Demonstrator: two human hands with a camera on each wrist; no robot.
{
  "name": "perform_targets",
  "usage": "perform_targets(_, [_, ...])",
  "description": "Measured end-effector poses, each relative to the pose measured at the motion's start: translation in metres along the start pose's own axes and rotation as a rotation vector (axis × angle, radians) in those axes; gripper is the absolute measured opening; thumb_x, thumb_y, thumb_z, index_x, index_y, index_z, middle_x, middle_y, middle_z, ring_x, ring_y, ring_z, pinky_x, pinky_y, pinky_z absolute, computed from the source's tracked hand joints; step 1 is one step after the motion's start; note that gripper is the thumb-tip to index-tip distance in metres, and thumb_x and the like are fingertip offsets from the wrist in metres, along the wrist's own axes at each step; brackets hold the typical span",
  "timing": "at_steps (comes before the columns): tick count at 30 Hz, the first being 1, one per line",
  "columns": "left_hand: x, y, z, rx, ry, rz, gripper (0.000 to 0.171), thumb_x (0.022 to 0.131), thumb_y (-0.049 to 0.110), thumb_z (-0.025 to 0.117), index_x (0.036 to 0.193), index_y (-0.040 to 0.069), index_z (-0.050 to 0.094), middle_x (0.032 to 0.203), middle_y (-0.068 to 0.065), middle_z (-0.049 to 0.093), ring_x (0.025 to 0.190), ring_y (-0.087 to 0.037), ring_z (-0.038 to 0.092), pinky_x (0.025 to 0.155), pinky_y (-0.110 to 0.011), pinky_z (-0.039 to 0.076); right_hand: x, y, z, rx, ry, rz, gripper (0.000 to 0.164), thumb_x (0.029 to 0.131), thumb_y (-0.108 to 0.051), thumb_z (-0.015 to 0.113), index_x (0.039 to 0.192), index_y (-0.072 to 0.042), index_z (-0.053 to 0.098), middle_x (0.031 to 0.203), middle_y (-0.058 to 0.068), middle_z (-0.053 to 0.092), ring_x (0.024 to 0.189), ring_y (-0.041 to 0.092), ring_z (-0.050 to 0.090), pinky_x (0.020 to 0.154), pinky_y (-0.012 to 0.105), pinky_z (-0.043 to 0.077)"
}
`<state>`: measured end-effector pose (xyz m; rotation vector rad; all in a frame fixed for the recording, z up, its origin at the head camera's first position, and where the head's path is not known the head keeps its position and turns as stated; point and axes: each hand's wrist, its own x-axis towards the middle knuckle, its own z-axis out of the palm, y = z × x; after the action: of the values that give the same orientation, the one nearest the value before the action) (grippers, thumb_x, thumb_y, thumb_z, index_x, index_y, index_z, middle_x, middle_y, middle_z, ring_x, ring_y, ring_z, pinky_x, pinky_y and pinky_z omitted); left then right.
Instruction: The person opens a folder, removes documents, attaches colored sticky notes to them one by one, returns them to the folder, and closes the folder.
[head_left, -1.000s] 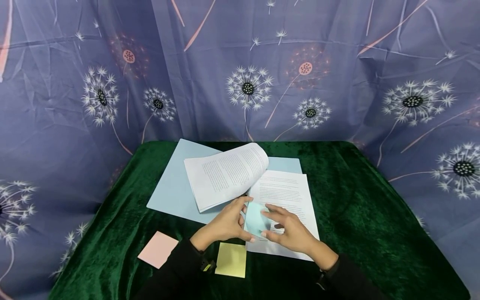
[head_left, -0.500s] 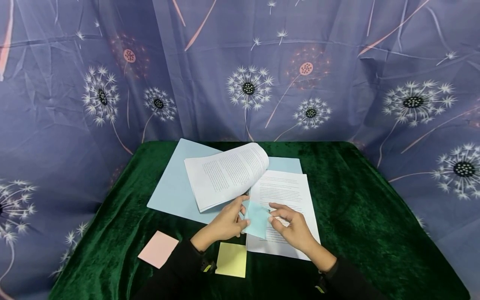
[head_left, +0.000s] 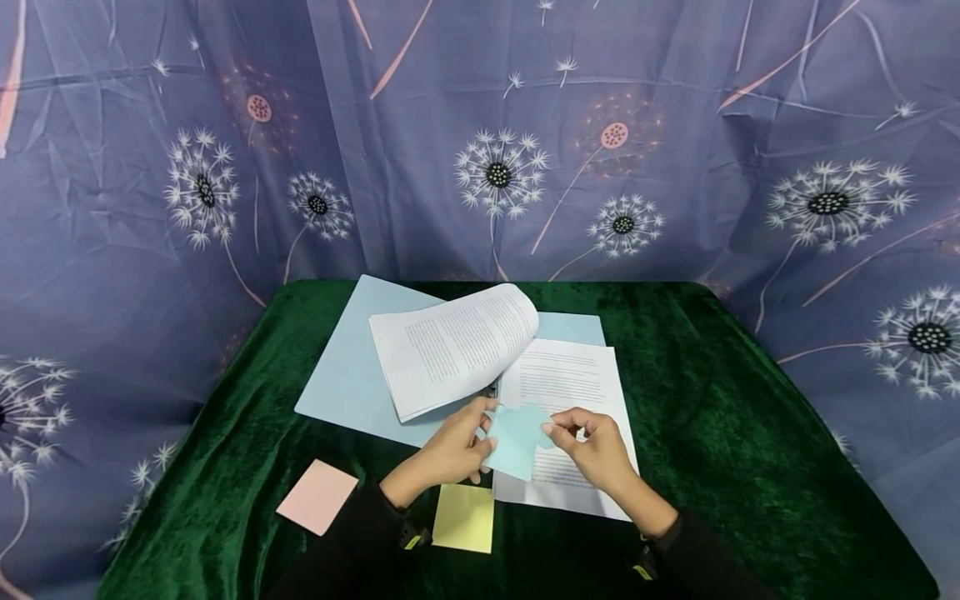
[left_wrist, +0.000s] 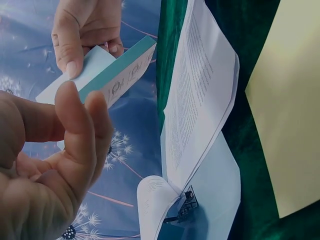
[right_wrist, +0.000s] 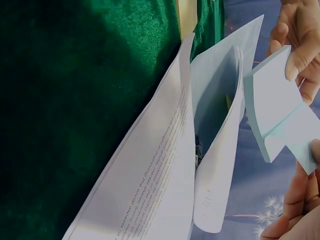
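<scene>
My left hand (head_left: pixel 450 442) grips a light blue sticky note pad (head_left: pixel 513 442) by its left side, above the printed pages (head_left: pixel 562 375). Thumb and fingers of my right hand (head_left: pixel 600 450) pinch a corner of the pad's top sticky note (right_wrist: pixel 302 127), which is bent up and away from the stack. In the right wrist view, the lifted note still meets the pad (right_wrist: pixel 270 95) along a crease. The pad's thick edge and printed underside show in the left wrist view. Behind the hands, turned-back pages (head_left: pixel 457 342) curl over a light blue folder (head_left: pixel 337 383).
A pink sticky note pad (head_left: pixel 317 497) lies at the front left, and a yellow one (head_left: pixel 463 518) lies between the forearms. A dark metal clip (left_wrist: pixel 187 202) sits at the pages' fold. Green velvet cloth (head_left: pixel 727 417) covers the table; a patterned curtain (head_left: pixel 420 167) hangs behind.
My right hand has gone from loose fingers beside the pad to pinching its top note, pulling a corner rightward. The left hand keeps its hold, and the pad now lies flatter to view.
</scene>
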<state>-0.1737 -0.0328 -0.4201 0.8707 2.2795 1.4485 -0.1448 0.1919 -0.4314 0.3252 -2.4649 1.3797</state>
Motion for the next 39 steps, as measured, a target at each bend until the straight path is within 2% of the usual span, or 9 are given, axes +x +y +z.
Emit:
perform_targets(9, [-0.003, -0.001, 0.0, -0.003, -0.032, -0.009, 0.042, 0.091, -0.008, 0.05, 0.13, 0.0, 0.038, 0.093, -0.009, 0.044, 0.053, -0.016, 0.056, 0.043, -0.028, 0.048, 0.003, 0.005, -0.002, 0.019, 0.031, 0.053, 0.004, 0.082, -0.01, 0.071, 0.081, -0.006, 0.073, 0.073, -0.002, 0.067, 0.064, 0.013, 0.054, 0.056, 0.03, 0.043])
perform_targets(15, [-0.004, -0.001, -0.001, -0.014, -0.046, 0.003, 0.042, 0.09, -0.009, 0.051, 0.129, 0.002, 0.04, 0.093, -0.009, 0.046, 0.053, -0.019, 0.057, 0.042, -0.028, 0.047, 0.004, 0.008, -0.004, 0.008, 0.037, 0.089, 0.005, 0.082, -0.011, 0.072, 0.081, -0.006, 0.073, 0.073, -0.002, 0.066, 0.066, 0.014, 0.054, 0.059, 0.033, 0.043])
perform_targets(22, [-0.006, -0.001, -0.001, -0.034, -0.057, -0.017, 0.043, 0.091, -0.007, 0.05, 0.132, 0.002, 0.038, 0.096, -0.009, 0.043, 0.058, -0.029, 0.059, 0.043, -0.027, 0.046, 0.004, 0.009, -0.004, 0.042, 0.028, 0.174, 0.01, 0.083, -0.014, 0.071, 0.084, -0.004, 0.073, 0.072, 0.0, 0.065, 0.068, 0.015, 0.055, 0.057, 0.028, 0.041])
perform_targets(28, [-0.008, -0.003, -0.001, -0.055, -0.062, 0.004, 0.042, 0.091, -0.008, 0.049, 0.131, 0.002, 0.039, 0.096, -0.01, 0.043, 0.059, -0.037, 0.058, 0.041, -0.027, 0.045, 0.005, -0.011, -0.007, 0.052, 0.021, 0.223, 0.01, 0.085, -0.006, 0.068, 0.082, 0.002, 0.072, 0.074, 0.006, 0.064, 0.07, 0.018, 0.054, 0.06, 0.028, 0.04])
perform_targets(33, [-0.01, -0.005, -0.002, -0.064, -0.063, 0.032, 0.04, 0.092, -0.008, 0.048, 0.129, 0.004, 0.041, 0.095, -0.01, 0.043, 0.058, -0.038, 0.057, 0.041, -0.026, 0.044, 0.004, -0.028, -0.009, 0.066, 0.022, 0.229, 0.01, 0.085, -0.002, 0.066, 0.082, 0.006, 0.07, 0.076, 0.009, 0.065, 0.071, 0.018, 0.055, 0.062, 0.028, 0.041])
perform_targets(39, [-0.01, -0.006, -0.002, -0.081, -0.052, 0.037, 0.038, 0.092, -0.009, 0.047, 0.127, 0.004, 0.042, 0.094, -0.011, 0.041, 0.058, -0.038, 0.058, 0.04, -0.026, 0.043, 0.005, 0.01, -0.004, 0.13, 0.026, 0.24, 0.016, 0.085, -0.018, 0.07, 0.084, -0.002, 0.073, 0.077, 0.005, 0.065, 0.074, 0.02, 0.055, 0.062, 0.03, 0.042])
